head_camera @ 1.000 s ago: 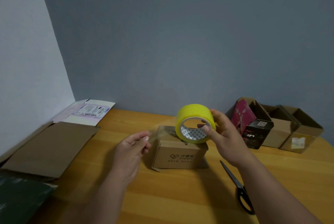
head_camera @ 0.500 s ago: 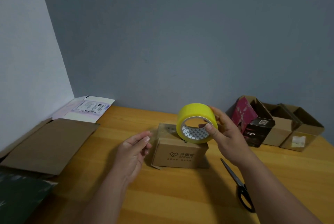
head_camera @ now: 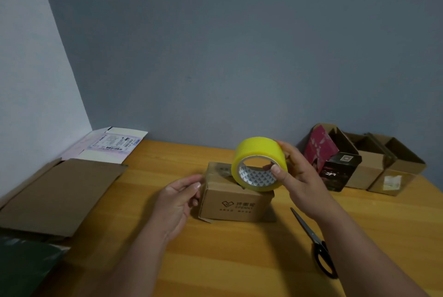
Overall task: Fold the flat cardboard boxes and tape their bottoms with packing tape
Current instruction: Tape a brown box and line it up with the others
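Observation:
A small folded cardboard box (head_camera: 236, 203) with a printed logo stands on the wooden table (head_camera: 215, 260) at the centre. My right hand (head_camera: 297, 181) grips a yellow roll of packing tape (head_camera: 257, 152) just above the box's right top, thumb inside the core. My left hand (head_camera: 177, 200) hovers at the box's left side with loosely curled fingers, holding nothing that I can see. Whether it touches the box I cannot tell.
Black scissors (head_camera: 316, 246) lie on the table right of the box. Flat cardboard sheets (head_camera: 60, 193) and a white flattened box with a label (head_camera: 112, 144) lie at the left. Several open boxes (head_camera: 374, 164) stand at the back right, one dark red and black (head_camera: 335, 164).
My right hand has tilted and raised the tape roll slightly. My left hand has stayed beside the box.

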